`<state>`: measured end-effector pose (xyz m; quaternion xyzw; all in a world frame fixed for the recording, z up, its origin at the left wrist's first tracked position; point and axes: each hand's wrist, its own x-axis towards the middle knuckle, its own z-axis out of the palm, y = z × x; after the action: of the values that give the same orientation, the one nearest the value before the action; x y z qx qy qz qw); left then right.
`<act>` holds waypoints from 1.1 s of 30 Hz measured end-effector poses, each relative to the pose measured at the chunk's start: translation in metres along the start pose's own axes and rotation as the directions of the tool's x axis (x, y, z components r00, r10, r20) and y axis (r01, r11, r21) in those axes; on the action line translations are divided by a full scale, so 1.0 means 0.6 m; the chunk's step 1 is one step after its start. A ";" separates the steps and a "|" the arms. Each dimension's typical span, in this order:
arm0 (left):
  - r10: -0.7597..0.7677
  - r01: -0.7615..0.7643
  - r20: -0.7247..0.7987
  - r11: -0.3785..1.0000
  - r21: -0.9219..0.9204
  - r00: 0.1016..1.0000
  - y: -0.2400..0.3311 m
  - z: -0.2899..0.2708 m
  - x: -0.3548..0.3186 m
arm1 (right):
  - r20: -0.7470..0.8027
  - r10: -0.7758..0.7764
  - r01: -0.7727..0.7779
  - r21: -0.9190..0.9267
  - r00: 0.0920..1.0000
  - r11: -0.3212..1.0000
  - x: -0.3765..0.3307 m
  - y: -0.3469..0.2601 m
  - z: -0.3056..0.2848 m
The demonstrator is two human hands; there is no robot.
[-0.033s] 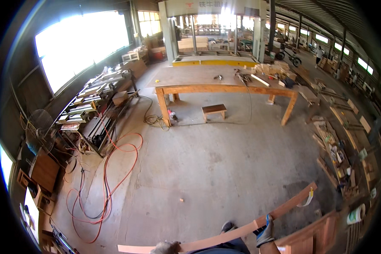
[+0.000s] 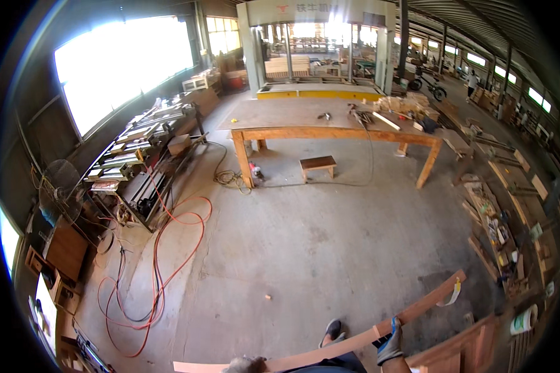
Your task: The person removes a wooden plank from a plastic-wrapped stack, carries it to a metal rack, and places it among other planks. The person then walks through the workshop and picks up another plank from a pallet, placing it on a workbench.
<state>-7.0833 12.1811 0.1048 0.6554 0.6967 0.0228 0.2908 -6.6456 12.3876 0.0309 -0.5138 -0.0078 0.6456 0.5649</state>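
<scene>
A long, narrow wooden board (image 2: pixel 420 303) runs slantwise across the lower edge of the view, its right end higher and farther out. My right hand (image 2: pixel 391 345), in a grey and blue work glove, is closed round the board right of its middle. Toward its left part, my left hand (image 2: pixel 246 365) in a grey glove grips the board; the picture's lower edge cuts this hand off and hides its fingers in part. A white and yellow paper tag (image 2: pixel 455 292) hangs at the board's right end. My shoe (image 2: pixel 333 331) shows just beyond the board.
Ahead stands a wooden worktable (image 2: pixel 292 115) with tools and wood pieces on it, and a low stool (image 2: pixel 318 163) beneath. A red hose (image 2: pixel 196 245) loops over the floor at left. Wooden panels (image 2: pixel 473 345) and a white bucket (image 2: pixel 524 319) are at lower right.
My foot has come farther forward, so more of the shoe shows beyond the board. The view has shifted slightly; both hands keep their hold on the board.
</scene>
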 end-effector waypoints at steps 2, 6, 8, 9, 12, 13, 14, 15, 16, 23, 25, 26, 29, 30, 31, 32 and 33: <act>-0.053 0.053 0.020 0.999 0.004 0.998 -0.004 -0.009 0.032 | -0.042 0.024 -0.028 -0.096 0.999 0.995 0.052 0.004 0.047; -0.132 0.132 0.015 0.991 0.036 0.991 -0.001 -0.048 0.122 | -0.005 0.042 -0.043 -0.170 0.999 0.984 0.181 0.000 0.163; -0.138 0.138 -0.022 0.990 -0.008 0.990 -0.005 -0.075 0.178 | 0.080 0.071 -0.058 -0.159 0.994 0.986 0.265 -0.025 0.221; -0.159 0.159 -0.048 0.987 -0.002 0.986 0.004 -0.101 0.201 | 0.080 0.122 -0.107 -0.180 0.989 0.978 0.291 -0.041 0.268; -0.267 0.266 -0.063 0.964 -0.032 0.962 0.060 -0.173 0.241 | 0.161 0.161 -0.112 -0.280 0.974 0.953 0.314 -0.065 0.424; -0.311 0.308 -0.050 0.950 -0.050 0.949 0.077 -0.199 0.258 | 0.148 0.143 -0.086 -0.338 0.979 0.937 0.308 -0.076 0.478; -0.349 0.346 -0.038 0.936 -0.060 0.936 0.084 -0.219 0.279 | 0.138 0.120 -0.058 -0.386 0.983 0.921 0.310 -0.088 0.526; -0.352 0.346 -0.081 0.935 -0.082 0.932 0.082 -0.228 0.299 | 0.187 0.148 -0.066 -0.387 0.971 0.920 0.319 -0.101 0.559; -0.352 0.341 -0.122 0.934 -0.101 0.928 0.077 -0.233 0.320 | 0.221 0.125 -0.029 -0.395 0.967 0.918 0.330 -0.105 0.596; -0.350 0.328 -0.176 0.934 -0.144 0.920 -0.034 -0.281 0.488 | 0.251 0.036 0.082 -0.445 0.967 0.892 0.400 -0.075 0.810; -0.327 0.304 -0.168 0.941 -0.147 0.930 -0.087 -0.303 0.551 | 0.255 0.019 0.093 -0.422 0.967 0.902 0.463 -0.053 0.854; -0.314 0.291 -0.167 0.945 -0.148 0.935 -0.115 -0.320 0.583 | 0.253 0.012 0.092 -0.395 0.967 0.914 0.484 -0.048 0.878; -0.220 0.212 -0.185 0.975 -0.063 0.958 -0.185 -0.413 0.690 | 0.195 -0.004 0.071 -0.337 0.981 0.939 0.520 -0.039 0.953; -0.188 0.164 -0.138 0.972 -0.169 0.973 -0.214 -0.453 0.724 | 0.142 -0.008 0.054 -0.326 0.990 0.944 0.523 -0.040 0.989; -0.184 0.177 -0.060 0.978 -0.107 0.981 -0.246 -0.488 0.752 | 0.109 -0.003 0.036 -0.310 0.994 0.950 0.526 -0.047 1.024; -0.183 0.184 0.022 0.982 -0.050 0.983 -0.273 -0.519 0.774 | 0.116 0.000 0.035 -0.302 0.993 0.953 0.537 -0.038 1.043; -0.150 0.149 -0.017 0.987 -0.058 0.989 -0.289 -0.544 0.793 | 0.122 0.003 0.033 -0.294 0.993 0.955 0.556 -0.030 1.059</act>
<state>-7.3678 12.7121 0.1254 0.5926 0.7460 0.0278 0.3026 -7.0043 13.0024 0.1232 -0.5523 -0.1423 0.6629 0.4850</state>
